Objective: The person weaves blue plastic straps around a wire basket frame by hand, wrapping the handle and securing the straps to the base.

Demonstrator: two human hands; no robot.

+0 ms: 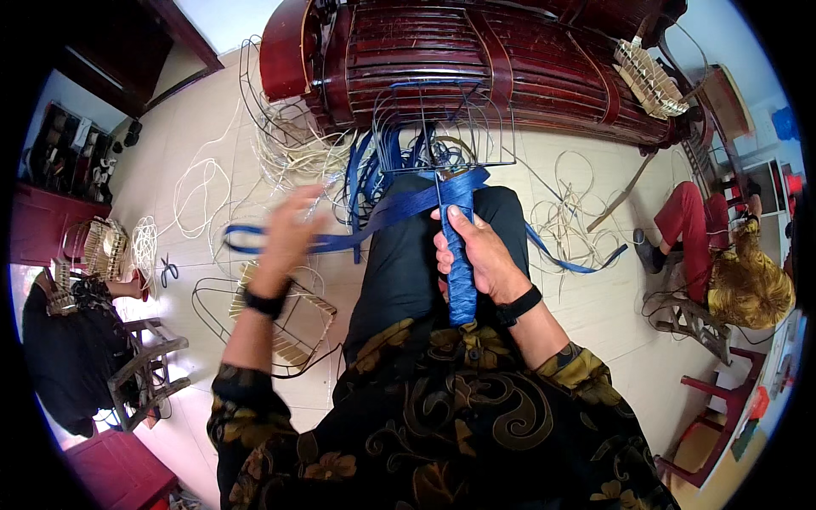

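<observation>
My right hand (478, 251) is closed around a long handle wrapped in blue strap (460, 285), its thumb lying along the top. The handle joins a dark wire basket frame (501, 153) with curved wires, just beyond my knees. From the wrapping, a flat blue strap (395, 212) runs left across my thigh and past my left hand (293, 223), bending into a loop left of my wrist. Motion smears the left hand's fingers, so whether they grip the strap is unclear. More blue strap (361, 174) hangs in a bundle beneath the basket frame.
A dark red wooden bench (416, 51) stands ahead, with a woven basket (650, 78) at its right end. Pale cord (565, 200) lies tangled on the floor. At left are another wire frame (293, 327) and scissors (169, 270). People sit on both sides.
</observation>
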